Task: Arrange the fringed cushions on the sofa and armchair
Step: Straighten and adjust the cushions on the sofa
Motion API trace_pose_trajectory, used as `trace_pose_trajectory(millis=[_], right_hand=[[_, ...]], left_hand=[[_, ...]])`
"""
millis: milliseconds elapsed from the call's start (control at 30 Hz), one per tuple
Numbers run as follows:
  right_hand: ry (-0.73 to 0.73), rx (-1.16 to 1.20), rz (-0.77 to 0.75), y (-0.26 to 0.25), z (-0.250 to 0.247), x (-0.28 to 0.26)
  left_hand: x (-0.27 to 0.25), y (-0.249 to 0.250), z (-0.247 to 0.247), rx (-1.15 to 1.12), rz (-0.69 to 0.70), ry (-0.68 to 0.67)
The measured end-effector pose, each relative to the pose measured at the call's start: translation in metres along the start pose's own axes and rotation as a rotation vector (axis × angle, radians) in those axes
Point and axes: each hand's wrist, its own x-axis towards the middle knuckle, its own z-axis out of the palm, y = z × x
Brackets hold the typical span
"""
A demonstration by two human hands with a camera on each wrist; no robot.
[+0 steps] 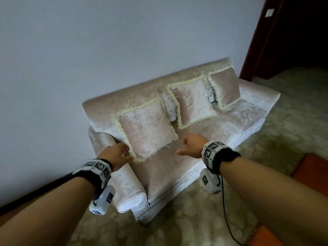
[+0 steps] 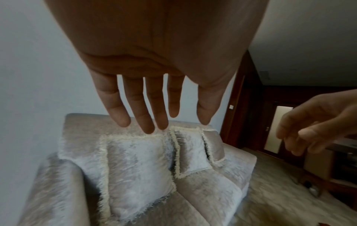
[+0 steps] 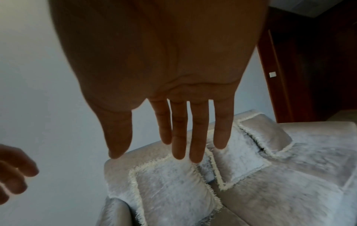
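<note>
I read this as the placing step on the sofa (image 1: 221, 128): three fringed cushions lean against the backrest, and my hands are either side of the nearest cushion (image 1: 147, 128), which sits at the armrest end, tilted back, its lower corner on the seat. Left hand (image 1: 119, 155) is at the cushion's lower left fringe, near or just touching, can't tell which; right hand (image 1: 190, 148) is just off its lower right corner, apart from it. Wrist views show both sets of fingers straight and slightly spread, holding nothing: left fingers (image 2: 139, 110), right fingers (image 3: 197, 134). Middle cushion (image 1: 192, 102) and far cushion (image 1: 224, 86) are upright-ish, the far one partly tucked behind the middle one's edge. My guess is the sofa part is nearly done; the near cushion looks a bit skewed versus the others, so next I would close both hands on its lower corners and square it to the backrest, or let go and move on. No armchair is in view, so that half of the task needs a turn away. Around: patterned carpet (image 1: 284, 121), plain wall (image 1: 88, 50), dark wooden door frame (image 1: 255, 41) at the sofa's far end, orange-red floor strip (image 1: 312, 166) at right. A cable hanging from my right wrist could snag. Nothing blocks the cushion.
</note>
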Motion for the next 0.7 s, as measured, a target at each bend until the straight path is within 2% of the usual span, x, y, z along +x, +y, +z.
trace_pose_trajectory(millis=[133, 300, 433, 600, 700], right_hand=[[-0.006, -0.007, 0.066, 0.022, -0.011, 0.003], [-0.044, -0.017, 0.076, 0.05, -0.018, 0.032], [-0.067, 0.056, 0.039, 0.079, -0.023, 0.088], [-0.055, 0.103, -0.035, 0.118, -0.051, 0.172], [-0.066, 0.088, -0.065, 0.145, -0.065, 0.215]], left_hand=[[0.036, 0.025, 0.015, -0.058, 0.076, -0.051], [0.078, 0.047, 0.033, -0.056, 0.071, -0.133], [0.125, 0.058, 0.03, -0.049, 0.021, -0.152], [0.191, 0.081, 0.021, -0.123, -0.113, -0.046], [0.22, 0.097, 0.025, -0.117, -0.16, -0.078]])
